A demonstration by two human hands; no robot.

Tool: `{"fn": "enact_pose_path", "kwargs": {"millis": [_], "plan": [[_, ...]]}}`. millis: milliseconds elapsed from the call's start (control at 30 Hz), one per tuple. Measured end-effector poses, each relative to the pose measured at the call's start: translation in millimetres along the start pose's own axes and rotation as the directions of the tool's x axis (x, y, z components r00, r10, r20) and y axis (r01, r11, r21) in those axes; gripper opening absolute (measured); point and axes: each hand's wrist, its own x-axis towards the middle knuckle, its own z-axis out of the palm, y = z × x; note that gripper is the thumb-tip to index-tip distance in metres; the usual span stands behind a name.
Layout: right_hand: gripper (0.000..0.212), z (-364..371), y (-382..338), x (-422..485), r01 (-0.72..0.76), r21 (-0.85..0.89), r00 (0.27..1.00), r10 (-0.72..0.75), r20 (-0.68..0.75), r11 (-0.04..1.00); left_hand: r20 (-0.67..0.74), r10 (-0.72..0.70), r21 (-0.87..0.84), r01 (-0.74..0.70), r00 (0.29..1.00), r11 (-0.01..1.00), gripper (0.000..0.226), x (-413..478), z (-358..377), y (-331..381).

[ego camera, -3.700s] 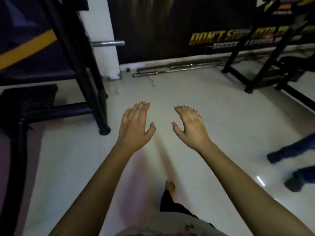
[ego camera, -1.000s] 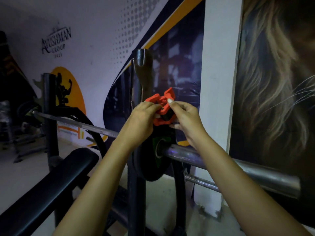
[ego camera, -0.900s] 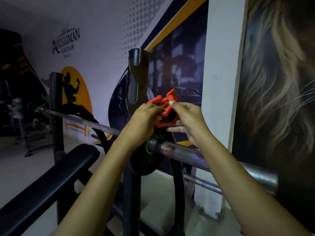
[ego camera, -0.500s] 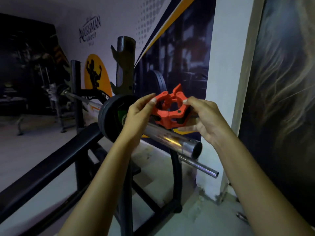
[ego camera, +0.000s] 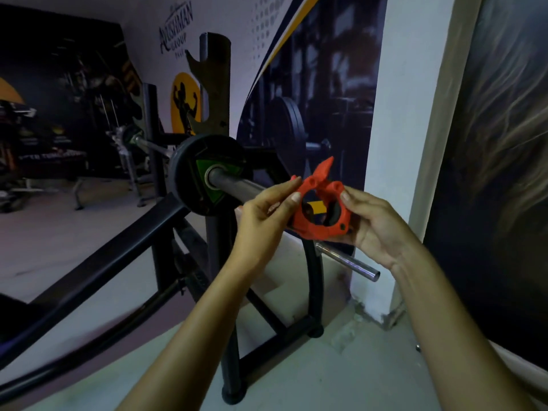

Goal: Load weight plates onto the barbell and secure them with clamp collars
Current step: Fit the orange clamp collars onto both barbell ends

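Gym. Barbell (ego camera: 234, 185) carried a black weight plate (ego camera: 189, 173) on a steel rack (ego camera: 215, 84); bodybuilder silhouette (ego camera: 185, 99) and lifting photos covered the wall (ego camera: 231, 16).

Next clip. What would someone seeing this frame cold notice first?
The bright orange clamp collar stands out at dead centre, held between the left hand and the right hand at the near end of the barbell sleeve. Whether it has started onto the sleeve is not clear. Left of it, a black weight plate with a green hub sits on that sleeve, beside the dark rack upright.
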Motion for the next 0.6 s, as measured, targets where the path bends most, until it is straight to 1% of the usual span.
{"fn": "enact_pose_path", "kwargs": {"millis": [100,200,267,333,400,500,600], "plan": [[0.037,-3,17,4,-0.001,0.085,0.999,-0.002,0.033,0.996,-0.033,0.046,0.075,-0.044,0.998,0.996,0.032,-9,0,-12],[0.039,-6,23,11,-0.017,0.131,0.998,0.008,0.068,0.991,-0.052,0.035,0.098,-0.03,0.998,0.995,0.044,-13,-2,-20],[0.038,-10,25,15,-0.019,0.144,0.995,0.004,0.103,0.989,-0.075,0.061,0.136,-0.05,0.995,0.989,0.051,-13,-1,-23],[0.045,-13,30,18,-0.019,0.154,0.992,0.0,0.126,0.988,-0.084,0.109,0.172,-0.093,0.991,0.981,0.055,-13,-2,-29],[0.054,-14,36,24,-0.02,0.135,0.99,0.001,0.141,0.991,-0.094,0.14,0.172,-0.122,0.986,0.978,0.055,-13,-5,-37],[0.046,-9,44,40,-0.024,0.105,0.992,0.011,0.126,0.994,-0.123,0.113,0.152,-0.094,0.986,0.984,0.053,-2,-15,-45],[0.037,-1,53,68,-0.036,0.104,0.997,0.029,0.071,0.994,-0.14,0.089,0.163,-0.066,0.986,0.984,0.051,17,-29,-54]]}}
